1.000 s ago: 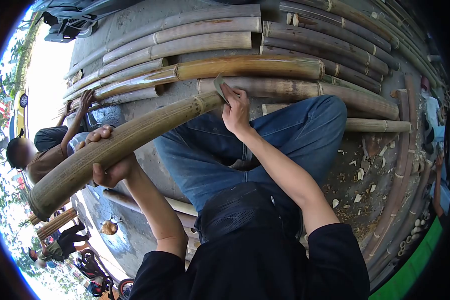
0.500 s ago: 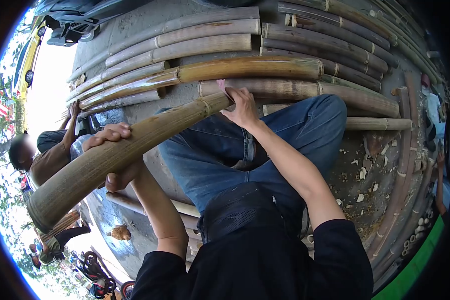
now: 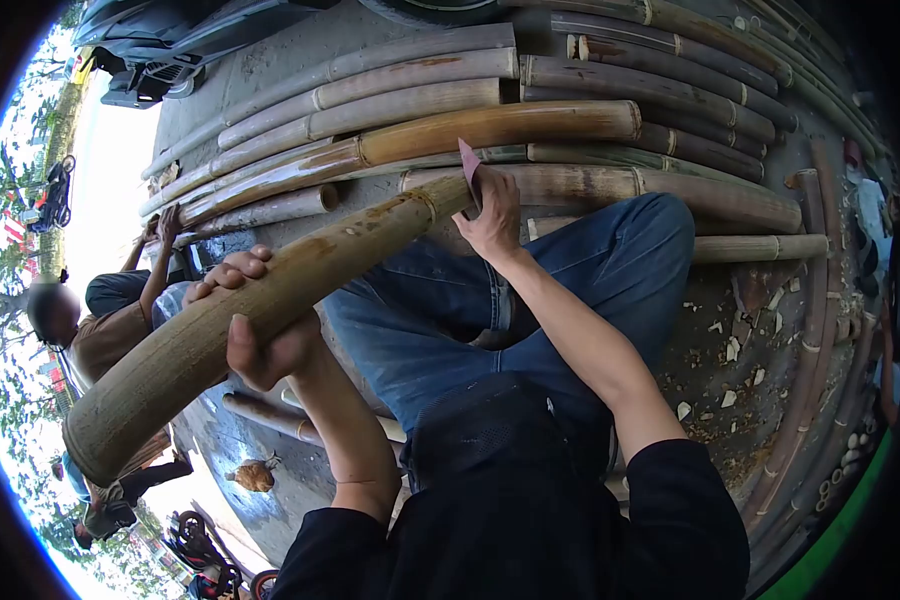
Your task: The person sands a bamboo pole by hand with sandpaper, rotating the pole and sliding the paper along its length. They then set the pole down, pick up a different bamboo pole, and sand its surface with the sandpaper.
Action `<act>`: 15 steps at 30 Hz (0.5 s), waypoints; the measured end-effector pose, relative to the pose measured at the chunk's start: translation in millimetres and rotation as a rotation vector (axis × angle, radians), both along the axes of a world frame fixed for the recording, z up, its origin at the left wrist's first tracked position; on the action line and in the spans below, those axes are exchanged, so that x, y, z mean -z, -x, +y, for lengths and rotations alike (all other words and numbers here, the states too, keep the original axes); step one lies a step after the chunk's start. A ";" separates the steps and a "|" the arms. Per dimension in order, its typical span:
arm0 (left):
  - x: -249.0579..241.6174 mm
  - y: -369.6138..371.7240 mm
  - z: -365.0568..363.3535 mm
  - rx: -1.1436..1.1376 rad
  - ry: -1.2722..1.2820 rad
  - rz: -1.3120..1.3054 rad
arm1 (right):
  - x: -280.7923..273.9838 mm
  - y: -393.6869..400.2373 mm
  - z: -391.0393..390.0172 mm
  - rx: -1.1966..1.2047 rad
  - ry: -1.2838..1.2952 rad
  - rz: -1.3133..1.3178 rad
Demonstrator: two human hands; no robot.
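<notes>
A thick greenish-brown bamboo pole (image 3: 185, 345) slants across my lap, its wide end at the lower left. My left hand (image 3: 278, 352) is wrapped round it from beneath, with fingers over the far side and the thumb on the near side. In my right hand (image 3: 495, 218) is a bent piece of pinkish sandpaper (image 3: 469, 162), held at the narrow end of the pole, just past a node. Part of the sandpaper and that end are hidden by my fingers. Brown patches mark the pole's upper surface near the node.
Several cut bamboo poles (image 3: 405, 100) lie in rows ahead, among them a glossy amber one (image 3: 500, 127). A co-worker (image 3: 110, 345) sits at the left, with hands at that pole's end. Pale chips (image 3: 728, 398) litter the ground at right. A chicken (image 3: 253, 475) stands lower left.
The bamboo pole has turned, bringing brown patches into view on top. The sandpaper now stands up more at the narrow end. My left thumb shows further up the pole's side.
</notes>
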State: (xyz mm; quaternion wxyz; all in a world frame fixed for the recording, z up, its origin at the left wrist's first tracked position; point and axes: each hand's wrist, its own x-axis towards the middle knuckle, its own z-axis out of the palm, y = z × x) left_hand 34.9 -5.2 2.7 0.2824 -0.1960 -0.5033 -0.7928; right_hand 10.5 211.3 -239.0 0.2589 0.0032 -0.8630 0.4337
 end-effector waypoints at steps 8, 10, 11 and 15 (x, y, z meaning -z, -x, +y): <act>6.1 17.6 6.0 0.159 0.127 0.050 | -1.4 -2.4 3.4 0.002 0.086 -0.267; 1.3 18.9 12.2 0.245 0.154 0.088 | -11.9 -1.7 -4.8 -0.064 0.118 -0.196; 0.4 18.5 12.6 0.244 0.159 0.081 | -26.7 0.0 -8.0 -0.126 0.146 -0.118; 2.0 18.6 11.8 0.243 0.145 0.079 | -75.4 -2.4 -19.8 -0.276 0.239 0.111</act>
